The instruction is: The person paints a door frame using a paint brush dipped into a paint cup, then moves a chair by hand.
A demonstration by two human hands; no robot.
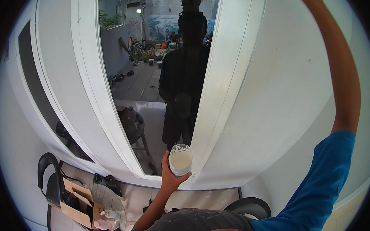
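My left hand (173,179) is closed around a clear plastic cup (180,160), held upright low in front of the glass pane. The cup contains a creamy white liquid, with smears of it on the inner wall. My right arm (343,75), in a blue sleeve, stretches up along the right side, and its hand is cut off by the top edge. Behind the cup stands a white frame (210,87) around the dark glass (144,86), which reflects my figure and a yard.
At lower left, a round table (119,207) bears an open cardboard box (76,212), a pink bottle (102,225) and a white bottle (109,213). A black chair (52,185) stands beside it. Another dark chair back (250,202) is at lower right. White wall (290,65) runs rightward.
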